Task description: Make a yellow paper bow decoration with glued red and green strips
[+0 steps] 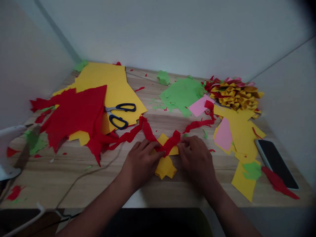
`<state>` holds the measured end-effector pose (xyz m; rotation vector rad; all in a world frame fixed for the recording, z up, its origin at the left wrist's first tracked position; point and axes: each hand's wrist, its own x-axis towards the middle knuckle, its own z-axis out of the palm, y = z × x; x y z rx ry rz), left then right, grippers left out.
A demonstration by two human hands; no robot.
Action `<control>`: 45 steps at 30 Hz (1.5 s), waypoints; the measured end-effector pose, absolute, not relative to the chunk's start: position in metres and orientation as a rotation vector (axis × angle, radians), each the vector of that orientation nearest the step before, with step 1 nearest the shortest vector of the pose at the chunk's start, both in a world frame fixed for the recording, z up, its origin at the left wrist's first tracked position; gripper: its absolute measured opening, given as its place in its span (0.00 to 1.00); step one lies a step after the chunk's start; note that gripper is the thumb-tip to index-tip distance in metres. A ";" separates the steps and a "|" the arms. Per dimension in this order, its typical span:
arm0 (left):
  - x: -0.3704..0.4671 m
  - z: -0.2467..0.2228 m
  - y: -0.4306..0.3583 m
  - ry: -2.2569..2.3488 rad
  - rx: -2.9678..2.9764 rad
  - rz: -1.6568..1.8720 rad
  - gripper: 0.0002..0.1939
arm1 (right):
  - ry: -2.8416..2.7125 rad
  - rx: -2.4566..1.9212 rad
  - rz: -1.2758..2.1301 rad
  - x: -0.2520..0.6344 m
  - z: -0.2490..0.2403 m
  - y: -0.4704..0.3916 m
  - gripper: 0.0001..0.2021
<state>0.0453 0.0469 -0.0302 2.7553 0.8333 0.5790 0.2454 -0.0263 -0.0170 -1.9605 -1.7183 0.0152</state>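
Your left hand (pixel 142 161) pinches the red strip (pixel 172 143), stretch between hands slanting 7-to-1 o'clock; right hand (pixel 197 157) curls at 3 o'clock, hold unclear.

A papercraft workspace, set up on a wood-grain table (pixel 98 189) in a corner between plain pale walls (pixel 168 36); whether it belongs to a home, school or office cannot be told. The supplies show its use: yellow card sheets (pixel 101 75) and a ragged red sheet (pixel 76 110) at left, with navy-handled scissors (pixel 117 108) on the card, and a white glue gun (pixel 7 153) at the left edge. Torn green paper (pixel 182 92) lies at far middle, a pile of folded paper pieces (pixel 237 95) at far right. In the near middle, a red strip (pixel 171 143) crosses folded yellow paper (pixel 166 168).
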 end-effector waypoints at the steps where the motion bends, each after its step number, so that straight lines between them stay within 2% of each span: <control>1: 0.045 -0.031 0.046 0.830 2.760 0.598 0.13 | -1.826 -1.851 -0.035 0.244 -0.018 -0.031 0.08; 3: 0.044 -0.032 0.045 0.823 2.767 0.629 0.12 | -2.043 -1.698 -0.042 0.242 -0.022 -0.039 0.13; 6: 0.043 -0.032 0.044 0.838 2.774 0.652 0.10 | -2.180 -1.706 0.013 0.239 -0.029 -0.043 0.17; 11: 0.041 -0.034 0.045 0.767 2.836 0.661 0.14 | -2.126 -1.789 0.072 0.238 -0.033 -0.043 0.17; 15: 0.042 -0.035 0.045 0.770 2.854 0.642 0.13 | -2.078 -1.766 0.100 0.239 -0.032 -0.044 0.19; 22: 0.042 -0.030 0.045 0.851 2.737 0.682 0.08 | -2.087 -1.741 0.118 0.240 -0.034 -0.045 0.18; 28: 0.040 -0.032 0.045 0.801 2.720 0.672 0.13 | -2.093 -1.761 0.142 0.240 -0.032 -0.045 0.16; 41: 0.043 -0.029 0.046 0.870 2.682 0.619 0.12 | -2.067 -1.765 0.166 0.239 -0.032 -0.043 0.18; 45: 0.039 -0.029 0.050 0.848 2.592 0.810 0.09 | -2.028 -1.722 0.090 0.241 -0.030 -0.048 0.19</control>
